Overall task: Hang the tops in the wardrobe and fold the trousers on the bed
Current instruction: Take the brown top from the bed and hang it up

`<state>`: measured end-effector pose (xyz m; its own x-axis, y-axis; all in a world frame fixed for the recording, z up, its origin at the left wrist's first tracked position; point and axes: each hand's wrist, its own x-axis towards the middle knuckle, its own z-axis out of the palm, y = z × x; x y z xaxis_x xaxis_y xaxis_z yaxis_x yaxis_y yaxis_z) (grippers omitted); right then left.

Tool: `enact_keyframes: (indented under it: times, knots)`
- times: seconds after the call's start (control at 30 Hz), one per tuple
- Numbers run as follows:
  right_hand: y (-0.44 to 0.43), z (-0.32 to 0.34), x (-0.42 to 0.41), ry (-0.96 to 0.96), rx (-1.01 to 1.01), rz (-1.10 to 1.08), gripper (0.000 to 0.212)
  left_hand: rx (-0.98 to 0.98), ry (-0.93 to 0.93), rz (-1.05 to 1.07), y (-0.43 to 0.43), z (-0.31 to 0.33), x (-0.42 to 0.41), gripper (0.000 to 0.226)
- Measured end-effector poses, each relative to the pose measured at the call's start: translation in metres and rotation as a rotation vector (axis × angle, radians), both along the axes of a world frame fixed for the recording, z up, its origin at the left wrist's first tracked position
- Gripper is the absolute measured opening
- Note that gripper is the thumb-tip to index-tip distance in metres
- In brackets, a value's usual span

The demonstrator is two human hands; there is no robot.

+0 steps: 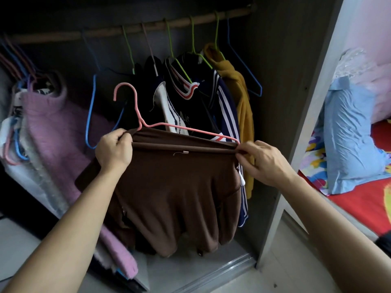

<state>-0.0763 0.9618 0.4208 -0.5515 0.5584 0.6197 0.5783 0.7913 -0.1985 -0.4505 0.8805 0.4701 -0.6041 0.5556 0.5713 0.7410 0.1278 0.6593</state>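
A brown top (179, 193) hangs in front of the open wardrobe, its neckline stretched flat between both hands. A pink hanger (135, 106) sits partly inside that neckline, hook up and free of the rail. My left hand (114, 151) grips the left end of the neckline. My right hand (264, 161) pinches the right end, at the hanger's right tip. The wooden rail (135, 29) runs above, apart from the hanger.
Dark tops (190, 85) and a mustard top (237, 89) hang on the rail behind. An empty blue hanger (249, 79) hangs at the rail's right end. A pink sweater (55, 127) hangs at left. The wardrobe's side panel (304, 102) stands right, with the bed (359, 199) and a blue garment (347, 140) beyond.
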Motion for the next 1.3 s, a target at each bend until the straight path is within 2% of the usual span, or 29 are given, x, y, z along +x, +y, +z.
enact_keyframes:
  times: [0.07,0.13,0.23,0.37,0.43,0.53,0.7,0.77,0.9,0.97,1.07,1.13,1.2,1.3]
  knots:
    - [-0.003,0.005,-0.001,0.073,-0.065,0.003,0.031,0.012,0.052,-0.017,0.000,-0.001,-0.001,0.021]
    - [-0.003,0.010,0.001,0.061,-0.059,0.014,0.035,0.013,0.087,-0.031,0.000,-0.001,-0.001,0.022]
    - [-0.001,0.016,-0.001,-0.049,0.025,0.067,0.019,0.018,0.113,-0.049,0.001,-0.002,0.005,0.022]
    - [0.000,0.023,-0.009,-0.220,0.085,0.084,0.029,0.054,0.184,-0.170,0.005,0.003,0.020,0.022]
    - [0.004,0.028,-0.013,-0.153,0.136,0.023,0.028,0.046,0.234,-0.245,0.006,0.005,0.028,0.025]
    - [0.005,0.036,-0.026,0.006,0.127,-0.044,0.027,-0.028,0.163,-0.340,0.008,0.008,0.038,0.024]
    - [0.007,0.045,-0.044,0.060,0.102,0.021,0.027,-0.173,0.029,-0.463,0.012,0.011,0.049,0.025]
    - [0.006,0.050,-0.047,0.092,0.137,0.050,0.027,-0.217,0.060,-0.463,0.011,0.011,0.049,0.026]
    - [-0.002,0.060,-0.062,0.020,0.122,0.131,0.030,-0.290,0.108,-0.467,0.011,0.011,0.057,0.027]
    - [-0.005,0.062,-0.069,-0.025,0.052,0.195,0.033,-0.338,0.028,-0.529,0.012,0.011,0.061,0.030]
    - [-0.004,0.063,-0.066,-0.026,-0.117,0.227,0.034,-0.268,-0.280,-0.646,0.012,0.008,0.064,0.037]
    - [0.000,0.061,-0.063,-0.097,-0.101,0.207,0.030,-0.244,-0.431,-0.684,0.010,0.006,0.068,0.037]
    - [0.004,0.061,-0.063,-0.140,-0.092,0.232,0.028,-0.243,-0.508,-0.683,0.011,0.004,0.072,0.036]
    - [0.009,0.064,-0.062,0.028,-0.072,0.238,0.025,-0.178,-0.475,-0.483,0.015,0.007,0.070,0.027]
